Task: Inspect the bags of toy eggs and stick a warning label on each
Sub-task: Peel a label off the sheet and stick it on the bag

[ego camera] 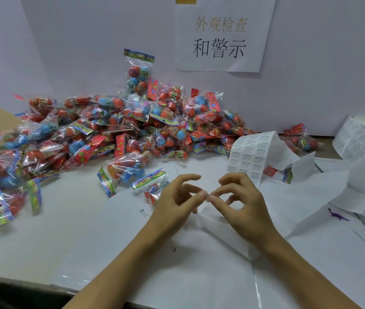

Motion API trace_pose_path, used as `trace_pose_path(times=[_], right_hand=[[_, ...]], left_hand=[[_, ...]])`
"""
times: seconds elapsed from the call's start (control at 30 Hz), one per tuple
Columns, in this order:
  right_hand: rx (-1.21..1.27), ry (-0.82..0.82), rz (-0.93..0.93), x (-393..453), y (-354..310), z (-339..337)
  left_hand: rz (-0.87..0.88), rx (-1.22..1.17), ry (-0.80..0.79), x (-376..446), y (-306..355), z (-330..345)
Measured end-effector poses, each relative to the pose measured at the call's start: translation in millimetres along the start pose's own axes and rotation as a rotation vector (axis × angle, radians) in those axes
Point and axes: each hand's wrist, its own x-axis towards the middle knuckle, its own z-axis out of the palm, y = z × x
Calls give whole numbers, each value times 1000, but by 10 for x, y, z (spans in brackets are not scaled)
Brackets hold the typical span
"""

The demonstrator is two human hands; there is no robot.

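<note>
White label strip [247, 156] right of centre | left hand [177, 202] and right hand [242, 205] fingertips pinched together, item too small to tell | egg bags [119, 128] heaped behind

The bags of toy eggs [119, 128] lie in a big loose heap at the back of the worktop, clear plastic with red and blue eggs inside and colourful header cards. One bag [137, 72] stands upright against the wall. The strip of warning labels [249, 152] curls up from the worktop beside the heap, white with small black print. The roll [362, 139] lies at far right.
</note>
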Motion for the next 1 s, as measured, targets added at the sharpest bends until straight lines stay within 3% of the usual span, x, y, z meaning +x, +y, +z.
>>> trace_pose_path(times=[0.13, 0.2, 0.27, 0.3, 0.37, 0.53, 0.67, 0.77, 0.93, 1.0], right_hand=[[58, 41, 83, 19, 9, -13], [88, 40, 114, 17, 6, -13], [111, 33, 140, 16, 6, -6], [119, 26, 155, 16, 5, 0], [124, 14, 178, 19, -14, 11], [230, 2, 276, 35, -20, 12], [366, 25, 376, 52, 44, 10], [473, 3, 412, 55, 65, 26], [552, 13, 412, 65, 119, 32], [573, 9, 405, 65, 144, 34]], left_hand=[[235, 659, 380, 29, -94, -112], [64, 906, 398, 66, -137, -206], [-225, 1007, 252, 84, -174, -283], [-314, 1005, 193, 85, -199, -307], [-306, 920, 187, 88, -226, -327], [55, 607, 222, 60, -142, -246], [438, 631, 87, 18, -88, -131], [595, 635, -3, -4, -90, -57], [542, 421, 11, -23, -63, -40], [355, 246, 95, -18, -25, -29]])
